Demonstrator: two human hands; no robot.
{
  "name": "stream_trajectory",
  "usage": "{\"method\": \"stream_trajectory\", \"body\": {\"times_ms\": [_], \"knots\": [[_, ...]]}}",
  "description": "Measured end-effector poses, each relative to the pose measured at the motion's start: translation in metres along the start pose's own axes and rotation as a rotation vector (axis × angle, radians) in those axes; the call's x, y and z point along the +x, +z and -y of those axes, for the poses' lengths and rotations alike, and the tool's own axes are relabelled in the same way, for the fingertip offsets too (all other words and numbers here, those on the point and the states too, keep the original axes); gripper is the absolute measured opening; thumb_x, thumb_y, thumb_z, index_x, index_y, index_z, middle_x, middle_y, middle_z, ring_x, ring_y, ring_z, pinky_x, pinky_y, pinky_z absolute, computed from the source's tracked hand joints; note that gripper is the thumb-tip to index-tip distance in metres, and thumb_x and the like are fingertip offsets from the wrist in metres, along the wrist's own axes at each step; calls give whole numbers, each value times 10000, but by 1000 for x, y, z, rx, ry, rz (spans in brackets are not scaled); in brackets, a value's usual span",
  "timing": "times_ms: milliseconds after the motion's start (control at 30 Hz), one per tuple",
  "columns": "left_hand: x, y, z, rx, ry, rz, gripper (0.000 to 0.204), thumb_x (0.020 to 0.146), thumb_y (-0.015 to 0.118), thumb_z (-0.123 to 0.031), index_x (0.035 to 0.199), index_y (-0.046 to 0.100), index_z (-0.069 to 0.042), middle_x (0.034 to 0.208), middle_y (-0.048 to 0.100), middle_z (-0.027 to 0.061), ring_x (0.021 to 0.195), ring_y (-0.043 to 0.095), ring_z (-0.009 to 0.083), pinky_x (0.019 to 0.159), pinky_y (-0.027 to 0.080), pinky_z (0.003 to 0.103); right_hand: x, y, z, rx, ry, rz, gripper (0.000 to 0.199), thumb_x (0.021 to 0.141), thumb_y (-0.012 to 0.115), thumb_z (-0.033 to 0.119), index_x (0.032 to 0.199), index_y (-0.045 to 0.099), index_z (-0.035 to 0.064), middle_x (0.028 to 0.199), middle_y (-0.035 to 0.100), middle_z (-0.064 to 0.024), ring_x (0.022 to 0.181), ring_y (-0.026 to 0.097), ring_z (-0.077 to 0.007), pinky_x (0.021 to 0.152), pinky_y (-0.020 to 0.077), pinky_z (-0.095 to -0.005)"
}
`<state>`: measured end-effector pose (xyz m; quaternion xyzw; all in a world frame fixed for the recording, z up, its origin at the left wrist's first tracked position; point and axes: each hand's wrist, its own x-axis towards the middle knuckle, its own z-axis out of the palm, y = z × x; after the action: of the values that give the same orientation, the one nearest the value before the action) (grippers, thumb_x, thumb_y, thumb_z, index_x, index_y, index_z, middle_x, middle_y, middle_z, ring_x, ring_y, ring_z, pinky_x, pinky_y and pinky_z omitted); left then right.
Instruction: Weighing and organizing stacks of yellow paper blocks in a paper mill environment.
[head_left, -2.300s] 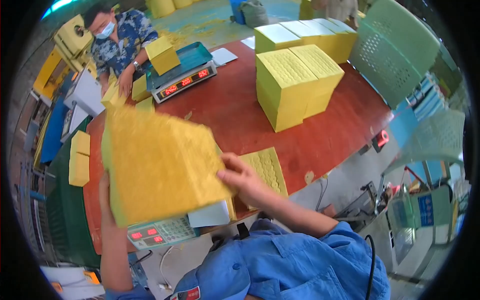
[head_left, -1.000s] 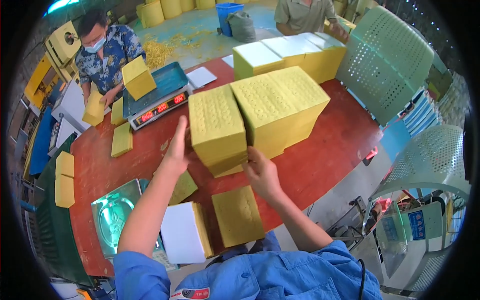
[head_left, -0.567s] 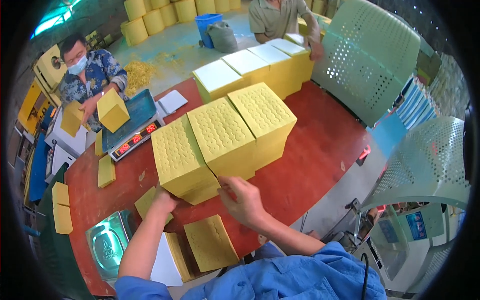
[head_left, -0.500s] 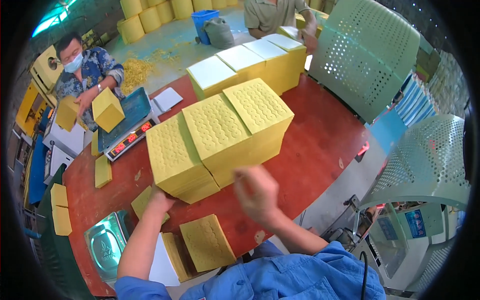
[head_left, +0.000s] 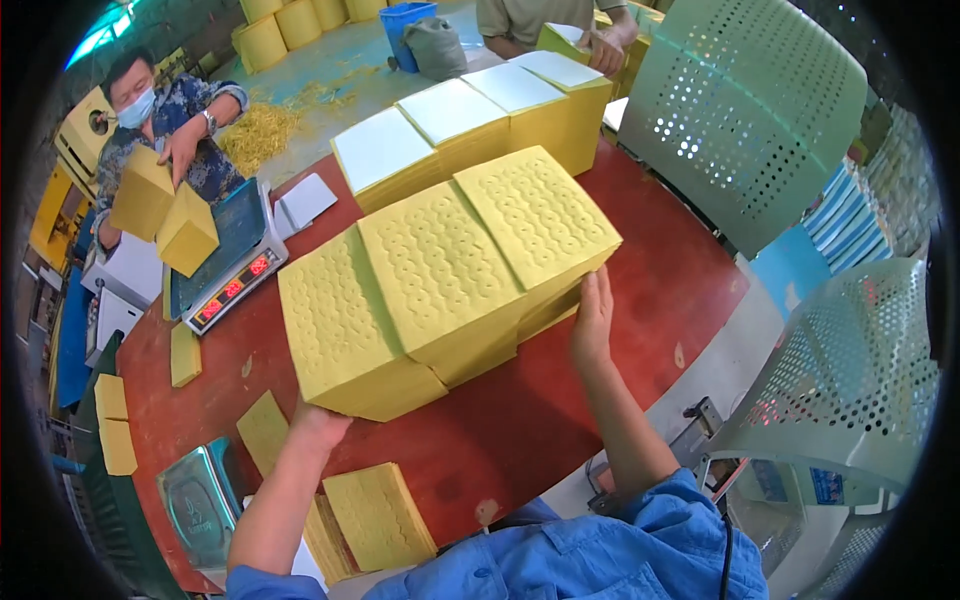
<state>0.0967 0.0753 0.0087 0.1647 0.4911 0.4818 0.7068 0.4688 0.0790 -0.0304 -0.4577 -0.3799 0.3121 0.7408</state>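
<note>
Three stacks of yellow embossed paper (head_left: 440,255) stand pressed side by side in a row before me, their tops marked with wavy rows of punched curves. My left hand (head_left: 322,425) is at the row's left end, its fingers hidden beneath or behind the lower edge. At the right end, my right hand (head_left: 593,318) lies against the side with fingers upward, so the row is clasped between both hands. Whether its base is off the red table (head_left: 660,290) I cannot tell. Smaller yellow paper stacks (head_left: 380,515) lie near my body, beside my left forearm.
White-topped yellow stacks (head_left: 455,110) stand behind the row. At left, a co-worker's hand (head_left: 185,145) holds yellow blocks by a digital scale (head_left: 235,285). Another person's hands (head_left: 605,45) are at the back. A steel-topped scale (head_left: 200,505) sits near left; perforated green guards (head_left: 740,120) rise at right.
My right hand has moved from in front of the row to its right end and now presses there. The row has shifted slightly and its stacks sit offset. The co-worker's blocks have moved.
</note>
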Motion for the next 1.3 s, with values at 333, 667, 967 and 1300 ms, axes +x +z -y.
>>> {"method": "stream_trajectory", "body": {"times_ms": [333,667,967,1300], "knots": [[66,208,65,102,-52,269,685,967,444,-608,1488,337,-175,1403,476,59,1255,515,226,951,507,447,164,-136,-26,-52,-158,-171,475,1046,417,417,1272,549,20,1219,572,-47,1143,488,-157,1027,351,-314],[97,266,67,274,-64,291,1009,794,367,-893,1503,319,-177,1478,375,144,1289,413,367,889,409,656,232,-144,-42,-110,-101,-268,515,1042,441,400,1363,513,4,1347,549,-66,1235,484,-180,1064,348,-321],[88,244,81,202,202,271,725,991,417,-624,1498,345,-112,1486,402,104,1356,392,261,1077,335,539,175,-119,-10,-185,-244,-469,373,1017,528,206,1317,531,-16,1281,584,-91,1141,549,-176,983,429,-325],[-117,133,2,171,724,350,438,1043,478,-228,1430,424,-31,1354,549,174,1135,614,240,979,501,383,-70,88,122,115,-57,-27,296,945,494,2,1229,565,-48,1231,597,-158,1174,568,-248,1034,444,-391]]}}
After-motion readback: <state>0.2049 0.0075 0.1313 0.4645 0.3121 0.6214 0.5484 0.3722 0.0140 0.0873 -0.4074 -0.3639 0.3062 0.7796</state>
